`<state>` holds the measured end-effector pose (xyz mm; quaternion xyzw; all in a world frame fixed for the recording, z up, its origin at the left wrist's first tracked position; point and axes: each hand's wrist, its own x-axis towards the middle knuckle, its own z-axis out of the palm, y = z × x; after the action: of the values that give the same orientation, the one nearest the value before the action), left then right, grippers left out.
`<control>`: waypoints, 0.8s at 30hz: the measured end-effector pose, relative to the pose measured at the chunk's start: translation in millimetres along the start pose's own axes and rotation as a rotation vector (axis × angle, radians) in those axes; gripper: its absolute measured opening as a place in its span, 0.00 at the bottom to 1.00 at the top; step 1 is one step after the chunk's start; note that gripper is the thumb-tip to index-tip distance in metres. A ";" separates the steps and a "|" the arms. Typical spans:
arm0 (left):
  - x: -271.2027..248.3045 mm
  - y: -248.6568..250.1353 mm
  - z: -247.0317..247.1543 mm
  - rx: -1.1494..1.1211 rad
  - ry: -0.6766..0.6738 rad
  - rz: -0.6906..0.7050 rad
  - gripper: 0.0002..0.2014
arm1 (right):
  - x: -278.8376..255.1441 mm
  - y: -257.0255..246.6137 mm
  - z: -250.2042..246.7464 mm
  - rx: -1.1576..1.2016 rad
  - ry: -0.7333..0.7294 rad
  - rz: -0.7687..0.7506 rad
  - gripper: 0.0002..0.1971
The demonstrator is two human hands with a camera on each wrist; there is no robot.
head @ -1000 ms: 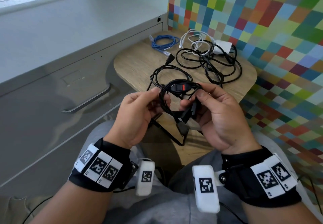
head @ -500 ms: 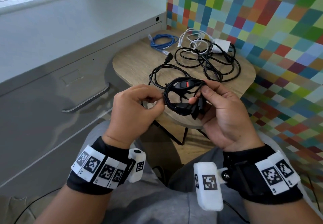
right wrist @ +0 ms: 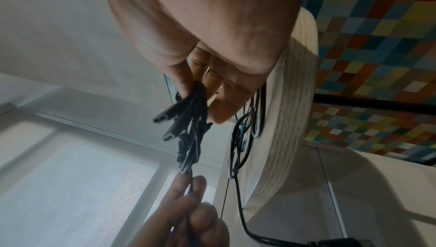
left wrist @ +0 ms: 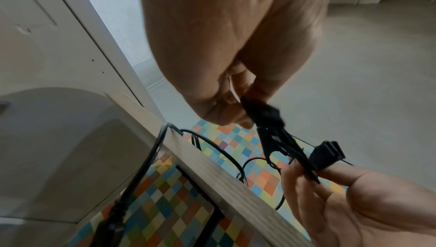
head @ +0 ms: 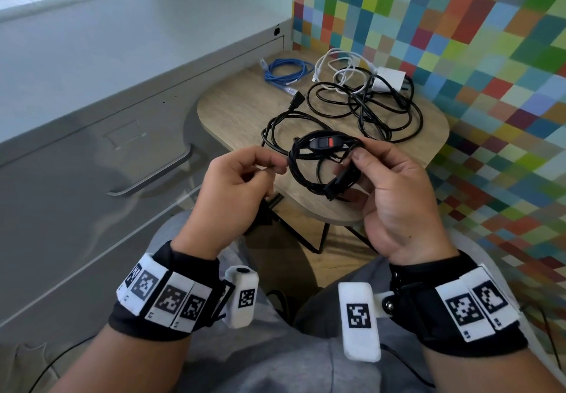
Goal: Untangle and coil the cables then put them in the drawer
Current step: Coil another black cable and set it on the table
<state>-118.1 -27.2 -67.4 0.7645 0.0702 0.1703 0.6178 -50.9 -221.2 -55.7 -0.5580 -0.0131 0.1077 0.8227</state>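
Observation:
A small coil of black cable [head: 309,163] with a red inline switch [head: 325,142] hangs between my hands above the front of the wooden side table [head: 239,107]. My right hand [head: 367,166] pinches the coil's right side and its connectors [right wrist: 174,120]. At the coil's left edge, my left hand [head: 272,164] pinches a strand [left wrist: 261,115] between thumb and fingertips. The grey cabinet drawer [head: 76,184] at left is closed, with a metal handle [head: 153,176].
On the table lie a blue cable coil [head: 284,73], white cables with a white adapter [head: 389,79], and a tangle of black cables [head: 379,110]. One black cable [left wrist: 141,172] hangs over the table's edge. A coloured checkered wall [head: 459,40] stands behind and right.
Both hands have lifted the coil slightly and turned it. My left hand has shifted from holding the coil's side to pinching one strand at its left edge.

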 end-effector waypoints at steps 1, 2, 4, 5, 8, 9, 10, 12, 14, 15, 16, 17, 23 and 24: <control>-0.3 1.2 0.4 -0.064 -0.018 -0.020 0.12 | 0.6 0.4 -0.2 -0.045 0.026 -0.025 0.08; -1.1 2.3 1.0 -0.131 -0.040 -0.050 0.07 | 1.1 0.9 -0.3 -0.080 0.044 -0.047 0.08; -3.2 5.0 3.5 -0.184 -0.064 -0.102 0.08 | 0.5 2.5 1.1 -0.100 0.043 -0.075 0.08; -3.9 4.6 5.3 -0.176 -0.073 -0.119 0.13 | -0.5 3.0 2.3 -0.099 0.034 -0.079 0.08; -4.5 3.3 10.8 -0.208 -0.084 -0.179 0.20 | -4.1 4.2 6.1 -0.087 -0.001 -0.090 0.09; -3.9 2.6 11.6 -0.242 -0.074 -0.200 0.19 | -4.8 5.0 6.9 -0.088 -0.010 -0.094 0.09; -3.0 1.7 11.8 -0.279 -0.060 -0.219 0.17 | -5.0 5.7 7.2 -0.092 -0.013 -0.095 0.09; -1.3 1.2 10.9 -0.343 -0.039 -0.251 0.14 | -4.6 7.4 7.0 -0.105 -0.013 -0.091 0.09; 0.4 2.0 9.7 -0.396 -0.013 -0.277 0.12 | -4.0 9.0 5.8 -0.122 -0.026 -0.089 0.10; 1.1 2.4 9.0 -0.415 0.003 -0.286 0.12 | -3.8 9.8 5.3 -0.132 -0.036 -0.086 0.10; 1.9 1.8 8.3 -0.424 0.017 -0.292 0.13 | -3.7 10.4 4.8 -0.138 -0.046 -0.081 0.11; 2.6 1.0 7.5 -0.424 0.031 -0.294 0.15 | -3.6 11.1 4.4 -0.138 -0.054 -0.079 0.11; 11.9 3.7 -4.3 -0.383 0.126 -0.250 0.12 | -2.0 13.8 2.0 -0.142 -0.041 -0.102 0.13; 16.4 5.6 -8.8 -0.375 0.148 -0.238 0.11 | -2.0 14.5 1.8 -0.149 -0.043 -0.103 0.12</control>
<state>-106.4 -15.2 -57.5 0.6080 0.1722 0.1619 0.7579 -55.4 -214.8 -68.1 -0.6139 -0.0674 0.0757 0.7828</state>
